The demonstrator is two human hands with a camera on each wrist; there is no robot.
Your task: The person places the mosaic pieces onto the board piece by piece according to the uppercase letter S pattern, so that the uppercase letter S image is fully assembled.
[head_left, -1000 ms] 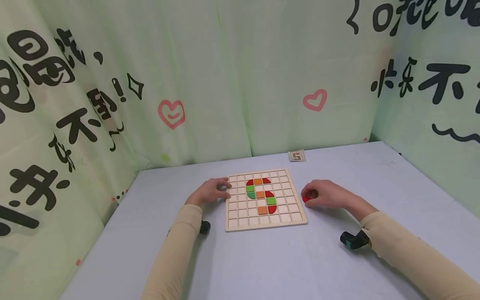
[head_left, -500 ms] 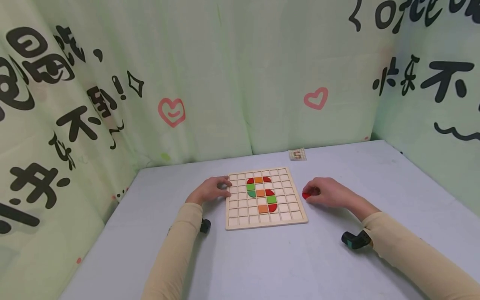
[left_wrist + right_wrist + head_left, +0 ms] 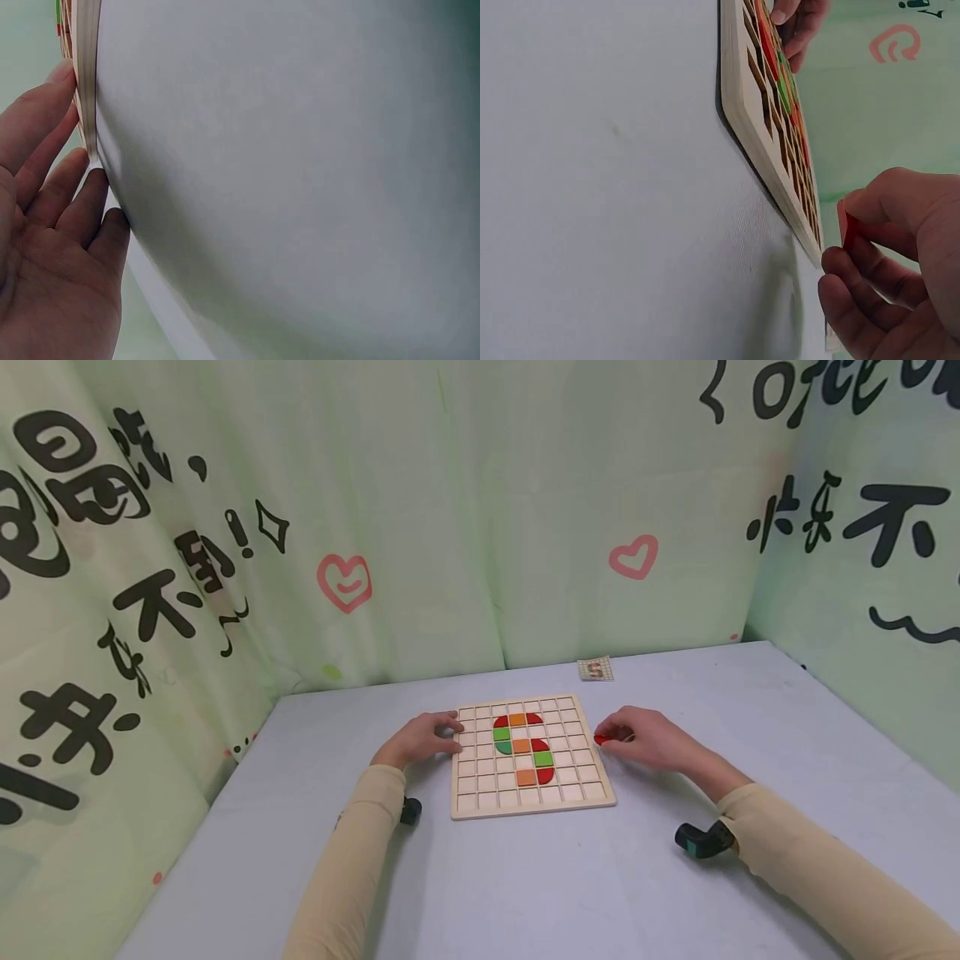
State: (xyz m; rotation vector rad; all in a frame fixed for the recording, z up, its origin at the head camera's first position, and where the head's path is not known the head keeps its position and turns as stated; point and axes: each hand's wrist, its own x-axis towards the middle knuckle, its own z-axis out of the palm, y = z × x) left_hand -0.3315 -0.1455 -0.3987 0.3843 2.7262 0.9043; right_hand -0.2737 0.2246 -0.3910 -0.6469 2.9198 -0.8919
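Observation:
A square wooden grid board (image 3: 487, 806) lies on the table, with red, orange, light green and dark green tiles set in its cells in an S-like curve. At its left edge rests my left hand (image 3: 420, 739); in the left wrist view the thumb and fairly straight fingers (image 3: 82, 210) touch the board's side. My right hand (image 3: 648, 739) is just beyond the right edge and pinches a small red tile (image 3: 845, 225) between thumb and fingers. The tile is held up off the table, its full outline partly covered by the fingers.
A small card (image 3: 596, 669) with a grid and an S pattern lies at the back of the white table (image 3: 510, 885). Behind and at the sides hangs a pale green curtain (image 3: 480, 527) with black writing and pink hearts.
My right hand has shifted slightly left and away from me, bringing the red tile nearer the board's right edge. The left hand stays at the board's left edge.

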